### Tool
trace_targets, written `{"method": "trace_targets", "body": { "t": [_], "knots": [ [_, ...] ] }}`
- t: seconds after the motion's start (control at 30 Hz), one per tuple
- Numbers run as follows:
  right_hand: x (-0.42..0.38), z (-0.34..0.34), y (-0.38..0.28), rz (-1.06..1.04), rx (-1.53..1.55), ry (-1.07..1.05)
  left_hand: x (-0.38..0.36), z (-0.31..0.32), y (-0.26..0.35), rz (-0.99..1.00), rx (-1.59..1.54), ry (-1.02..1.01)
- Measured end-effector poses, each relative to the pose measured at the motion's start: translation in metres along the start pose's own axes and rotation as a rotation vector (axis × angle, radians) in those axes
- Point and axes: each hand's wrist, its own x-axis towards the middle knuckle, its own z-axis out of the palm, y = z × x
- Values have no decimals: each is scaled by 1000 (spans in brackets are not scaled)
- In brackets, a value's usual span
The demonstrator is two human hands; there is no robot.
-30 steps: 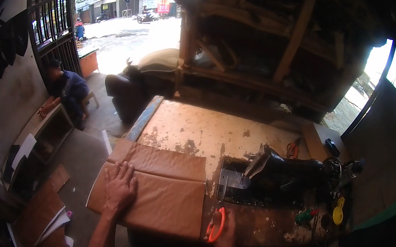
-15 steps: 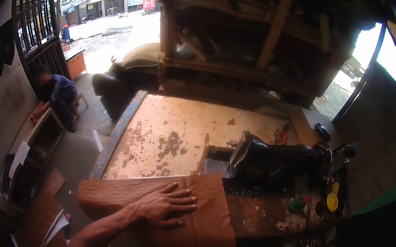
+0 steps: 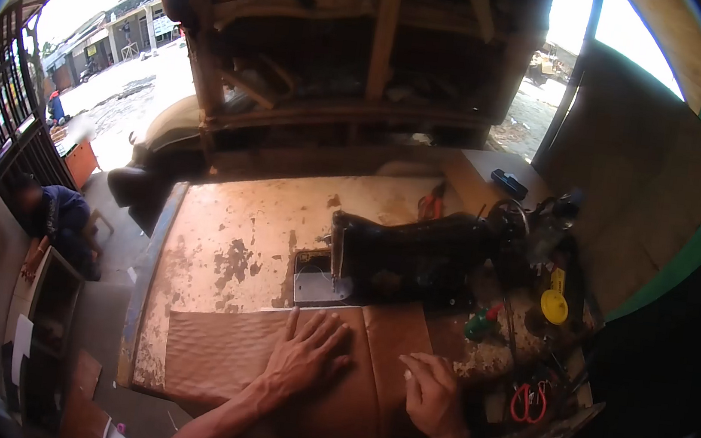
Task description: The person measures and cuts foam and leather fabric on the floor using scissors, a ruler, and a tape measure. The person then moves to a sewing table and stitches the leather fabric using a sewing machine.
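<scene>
A brown sheet (image 3: 218, 353) lies over the front of the worn table and has a crease or seam near its right part. My left hand (image 3: 308, 353) rests flat on it, fingers spread. Over the sheet's right edge is my right hand (image 3: 432, 394), its fingers slightly bent and the thumb a little apart, with nothing visible in them. Behind both hands stands a black sewing machine (image 3: 416, 252), its needle end and metal plate (image 3: 317, 284) just beyond the sheet. Red-handled scissors (image 3: 529, 401) are at the right.
A yellow round object (image 3: 554, 307) and a green bottle (image 3: 481, 322) are right of the machine. An orange-handled tool (image 3: 431, 204) lies behind it. A wooden shelf (image 3: 384, 41) stands at the back. Another person (image 3: 69, 222) crouches at the left beside a cabinet (image 3: 56, 298).
The view has swung right. My right hand has left the red scissors and come over the sheet's right edge. The sheet now lies flatter and squarer on the table, my left hand still on it.
</scene>
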Motion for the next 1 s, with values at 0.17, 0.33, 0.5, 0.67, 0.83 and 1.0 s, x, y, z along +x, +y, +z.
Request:
{"method": "trace_targets", "body": {
  "t": [0.17, 0.33, 0.5, 0.67, 0.83, 1.0],
  "knots": [
    [50, 61, 16, -100, -312, -155, -8, -1, -7, -117, -30, -104],
    [48, 49, 20, -138, -237, -234, -14, -9, -19, -184, -77, -101],
    [58, 59, -1, -104, -50, -168, -13, -7, -22, -218, -41, -71],
    [87, 118, 2, -163, -164, -136, -15, -3, -25, -216, -33, -68],
    [53, 87, -19, -182, -106, -159, -15, -5, -26, -205, -47, -60],
    [53, 91, 5, -138, -65, -160, -5, -7, -16, -255, -63, -122]
  ]
}}
